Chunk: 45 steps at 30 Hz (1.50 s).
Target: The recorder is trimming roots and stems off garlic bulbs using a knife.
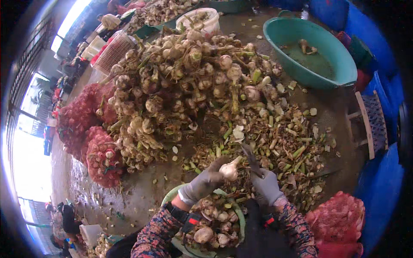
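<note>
A garlic bulb [228, 172] with a short pale stem is held in my gloved left hand [206, 180]. Its stem points up and to the right. My right hand [266, 185], also gloved, grips a dark metal cutting tool [251, 158] whose blade stands close to the stem; its exact kind is unclear. Below my hands, between my knees, a green tub [240, 219] holds several garlic bulbs [204, 234]. Cut stems and dry skins [284, 145] lie scattered beyond my right hand. A large heap of untrimmed garlic [180, 77] rises in front of me.
Red mesh sacks of garlic [105, 158] lean against the heap's left side; another sack [335, 222] stands at lower right. A teal basin [309, 54] and a small wooden stool [367, 124] are on the right. A white bucket [200, 21] stands behind the heap. People sit at far left.
</note>
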### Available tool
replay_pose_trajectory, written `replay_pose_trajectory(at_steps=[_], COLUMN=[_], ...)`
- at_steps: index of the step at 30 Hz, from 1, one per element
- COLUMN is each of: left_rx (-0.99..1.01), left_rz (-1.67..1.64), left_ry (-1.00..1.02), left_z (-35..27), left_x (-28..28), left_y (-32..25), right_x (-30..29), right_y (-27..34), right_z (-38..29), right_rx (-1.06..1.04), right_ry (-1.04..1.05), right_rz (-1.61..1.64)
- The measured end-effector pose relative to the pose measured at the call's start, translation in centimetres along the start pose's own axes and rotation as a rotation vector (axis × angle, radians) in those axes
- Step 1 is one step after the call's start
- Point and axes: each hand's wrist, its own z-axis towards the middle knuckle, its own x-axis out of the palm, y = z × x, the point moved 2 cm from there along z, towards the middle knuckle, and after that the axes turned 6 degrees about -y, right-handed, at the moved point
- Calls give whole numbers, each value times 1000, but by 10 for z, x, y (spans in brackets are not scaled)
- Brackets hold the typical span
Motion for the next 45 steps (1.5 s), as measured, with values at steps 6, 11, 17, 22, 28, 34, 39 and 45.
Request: replay_pose_trajectory(at_steps=[6,11,17,22,28,34,39,45], left_rx=[56,83,242,219,300,217,41,-164], left_rz=[263,174,421,633,423,525,1033,1377], left_ry=[-244,-258,-157,-291,-396,-149,266,347], left_z=[6,5,0,-2,-7,-43,-67,-19], left_x=[4,-15,-38,-3,-19,30,54,-10], left_y=[4,9,32,17,49,1,-53,-61], right_x=[14,3,2,4,14,4,-75,-54], right_y=[-5,40,97,86,57,11,14,-27], right_z=[-1,-24,-49,-46,-27,26,6,-2], right_rx=[-74,-169,-603,-660,-795,-322,-147,-109], right_ry=[63,-21,-76,-66,-145,-195,-449,-305], right_rz=[44,-195,-563,-636,-520,-730,-638,-456])
